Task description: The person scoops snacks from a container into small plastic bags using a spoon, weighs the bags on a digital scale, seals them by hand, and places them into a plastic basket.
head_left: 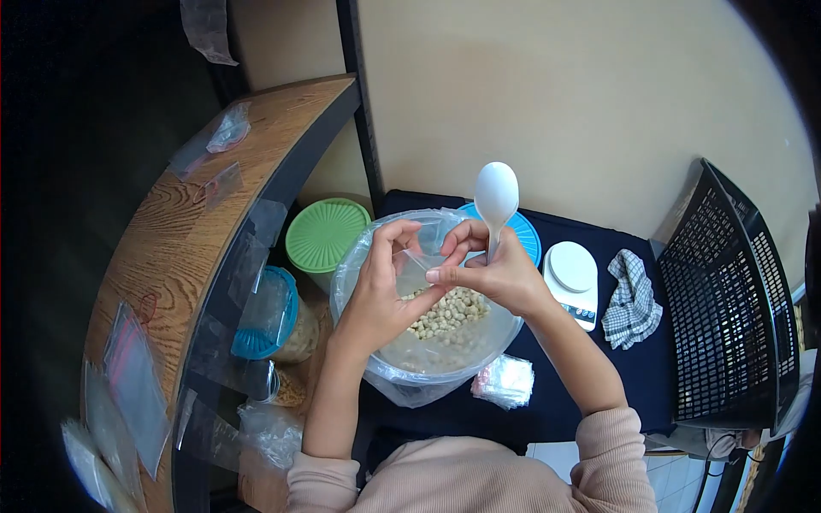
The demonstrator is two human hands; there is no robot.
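Both hands [375,282] [505,275] pinch a clear bag [414,268] between them, the right also holding a spoon [496,198].

Seeing 2 hands [372,278] [506,275], 1 spoon [497,193], 1 clear bag [411,268], 1 plastic-lined tub [340,291], 1 scale [571,278], 1 checked cloth [631,301], 1 black basket [727,299], 1 green lid [327,234], 2 blue lids [527,241] [254,344].

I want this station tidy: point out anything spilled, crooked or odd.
The pale pieces sit inside the lined tub, with no obvious spill around it. Mild untidiness only: the checkered cloth lies bunched up, not folded, beside the white scale, and clear bags lie at mixed angles across the wooden shelf.
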